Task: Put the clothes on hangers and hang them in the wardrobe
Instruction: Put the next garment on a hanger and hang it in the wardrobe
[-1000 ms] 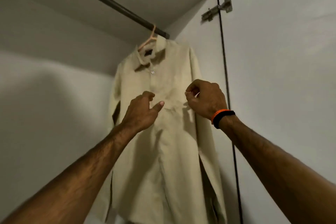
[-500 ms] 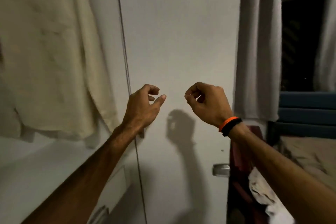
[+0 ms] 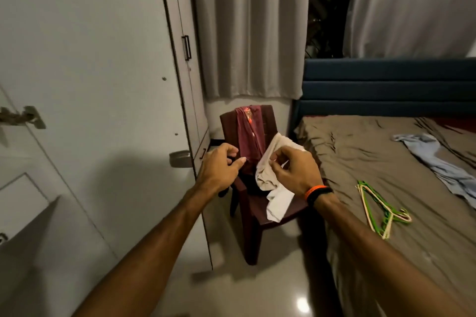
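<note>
Clothes lie in two places: a pale blue garment (image 3: 438, 162) sprawls on the wide bed with the rumpled brown sheet (image 3: 381, 152) at the right, while a maroon garment (image 3: 251, 134) drapes over the back of the dark red plastic chair (image 3: 260, 216) and a white cloth (image 3: 275, 188) spills across its seat and front edge. The tall white wardrobe door (image 3: 90, 59) stands open at the left, well apart from the bed, with the chair between them. A small bundle of green and cream plastic hangers (image 3: 378, 208) lies on the sheet near the bed's edge, apart from the blue garment. Both arms reach forward over the chair. The left hand (image 3: 219, 170) hangs with fingers loosely curled, holding nothing. The right hand (image 3: 296, 172), with an orange and black wristband (image 3: 318, 194), is likewise loosely curled and empty.
</note>
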